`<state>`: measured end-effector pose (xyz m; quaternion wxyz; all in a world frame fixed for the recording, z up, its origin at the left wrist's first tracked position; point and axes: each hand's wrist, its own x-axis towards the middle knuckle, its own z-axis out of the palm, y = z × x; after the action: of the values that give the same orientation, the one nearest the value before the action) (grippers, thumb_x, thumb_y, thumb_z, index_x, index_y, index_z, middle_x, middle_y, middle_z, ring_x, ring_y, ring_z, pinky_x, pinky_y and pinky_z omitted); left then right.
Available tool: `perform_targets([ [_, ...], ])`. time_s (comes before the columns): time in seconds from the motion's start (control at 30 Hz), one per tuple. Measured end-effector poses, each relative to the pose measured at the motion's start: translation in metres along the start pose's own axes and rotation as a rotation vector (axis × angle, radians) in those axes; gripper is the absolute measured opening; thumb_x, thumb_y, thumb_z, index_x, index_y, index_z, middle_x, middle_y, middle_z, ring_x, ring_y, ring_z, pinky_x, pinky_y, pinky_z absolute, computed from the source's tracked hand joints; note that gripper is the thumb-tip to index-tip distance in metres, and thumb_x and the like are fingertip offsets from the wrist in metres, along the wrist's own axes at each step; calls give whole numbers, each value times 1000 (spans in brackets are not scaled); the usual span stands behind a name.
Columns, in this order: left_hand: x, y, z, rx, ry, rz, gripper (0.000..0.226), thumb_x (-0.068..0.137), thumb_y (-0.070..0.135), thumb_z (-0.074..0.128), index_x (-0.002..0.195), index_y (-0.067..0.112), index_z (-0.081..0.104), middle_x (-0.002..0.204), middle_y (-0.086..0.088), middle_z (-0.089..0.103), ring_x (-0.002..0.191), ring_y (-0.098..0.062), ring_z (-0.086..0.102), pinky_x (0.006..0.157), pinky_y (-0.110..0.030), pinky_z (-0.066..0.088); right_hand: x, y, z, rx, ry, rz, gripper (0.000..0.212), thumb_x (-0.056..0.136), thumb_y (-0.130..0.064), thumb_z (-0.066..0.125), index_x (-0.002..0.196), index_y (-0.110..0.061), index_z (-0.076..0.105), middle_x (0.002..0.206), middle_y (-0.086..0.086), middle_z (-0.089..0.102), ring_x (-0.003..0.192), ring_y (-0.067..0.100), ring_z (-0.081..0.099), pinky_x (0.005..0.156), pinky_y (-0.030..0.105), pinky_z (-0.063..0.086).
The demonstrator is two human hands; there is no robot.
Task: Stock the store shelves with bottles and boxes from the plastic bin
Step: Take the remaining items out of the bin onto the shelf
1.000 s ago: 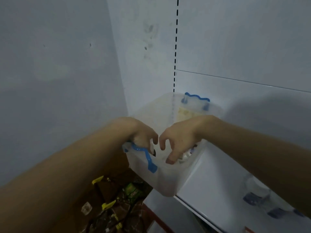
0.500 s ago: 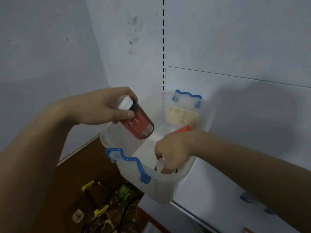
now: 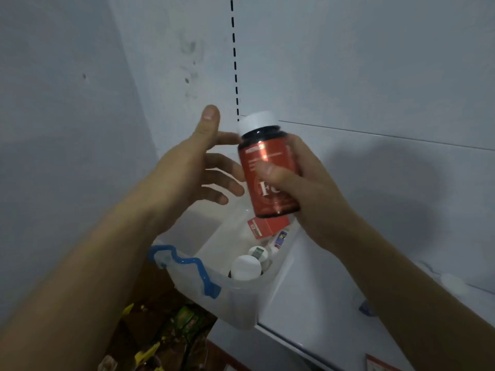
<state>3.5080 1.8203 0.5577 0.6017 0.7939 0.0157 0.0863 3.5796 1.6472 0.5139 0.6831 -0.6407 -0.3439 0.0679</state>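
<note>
My right hand (image 3: pixel 308 183) grips a dark bottle with a red label and white cap (image 3: pixel 267 167), holding it upright above the clear plastic bin (image 3: pixel 241 309). My left hand (image 3: pixel 192 170) hovers just left of the bottle with its fingers spread, holding nothing. The bin has a blue wavy handle (image 3: pixel 184 266) and sits at the left end of a white shelf (image 3: pixel 321 303). Inside it lie a red box (image 3: pixel 267 226), a white-capped bottle (image 3: pixel 245 267) and a few smaller items.
White wall panels with a slotted upright (image 3: pixel 235 60) rise behind the shelf. Blurred bottles (image 3: pixel 452 287) stand on the shelf at the right. Below left, a lower brown shelf holds packets in yellow and green (image 3: pixel 171 330).
The bottle passed from my left hand to my right hand and now stands upright, higher above the bin. My left hand let go and spread its fingers.
</note>
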Motion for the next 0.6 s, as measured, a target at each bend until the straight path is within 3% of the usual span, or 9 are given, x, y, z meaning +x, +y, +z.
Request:
perform_targets([
  [0.07, -9, 0, 13, 56, -73, -7, 68, 80, 81, 45, 127, 34, 58, 105, 1, 74, 92, -19, 74, 82, -40, 58, -8, -3, -14, 264, 113, 14, 72, 73, -34, 74, 137, -14, 49, 124, 15, 65, 107, 28, 68, 85, 42, 57],
  [0.17, -20, -2, 47, 186, -200, 25, 70, 72, 63, 74, 134, 37, 53, 110, 11, 73, 97, -10, 72, 86, -35, 60, -20, -11, -30, 502, 148, 42, 68, 79, -25, 70, 139, -5, 48, 122, 22, 63, 103, 29, 66, 83, 45, 56],
  [0.27, -30, -1, 83, 172, -150, 137, 42, 79, 39, 81, 116, 39, 63, 103, 16, 74, 94, -5, 71, 87, -30, 58, -36, -16, -41, 502, 131, 63, 58, 83, -23, 60, 137, -5, 51, 108, 12, 68, 97, 26, 67, 85, 47, 56],
  [0.33, -34, -2, 99, 179, -102, 197, 41, 80, 36, 82, 118, 35, 66, 103, 13, 75, 94, -8, 72, 89, -35, 58, -46, -20, -54, 459, 139, 51, 54, 83, -24, 58, 134, -6, 54, 102, 5, 72, 94, 22, 70, 80, 42, 58],
  [0.4, -37, -6, 113, 226, -92, 243, 52, 76, 44, 79, 125, 33, 64, 106, 13, 73, 94, -9, 72, 89, -38, 58, -56, -24, -76, 254, 182, 18, 47, 86, -30, 58, 130, -12, 58, 105, 3, 71, 98, 19, 68, 82, 42, 55],
  [0.47, -40, -11, 129, 256, -122, 260, 61, 73, 51, 77, 130, 36, 60, 109, 16, 72, 98, -6, 70, 91, -36, 57, -69, -33, -108, -104, 187, 3, 43, 90, -41, 59, 129, -22, 60, 109, 3, 69, 97, 15, 65, 81, 45, 54],
  [0.53, -43, -18, 150, 274, -182, 273, 66, 75, 56, 77, 135, 38, 56, 113, 19, 70, 102, -3, 68, 94, -35, 56, -84, -50, -143, -423, 59, 19, 43, 91, -46, 59, 132, -32, 59, 113, -3, 67, 88, 2, 61, 72, 28, 52],
  [0.6, -46, -28, 175, 292, -238, 280, 70, 78, 58, 75, 140, 39, 50, 117, 21, 67, 106, 0, 66, 95, -33, 56, -101, -70, -175, -659, -120, 69, 44, 91, -48, 58, 133, -39, 57, 126, -13, 63, 100, -6, 60, 76, 18, 53],
])
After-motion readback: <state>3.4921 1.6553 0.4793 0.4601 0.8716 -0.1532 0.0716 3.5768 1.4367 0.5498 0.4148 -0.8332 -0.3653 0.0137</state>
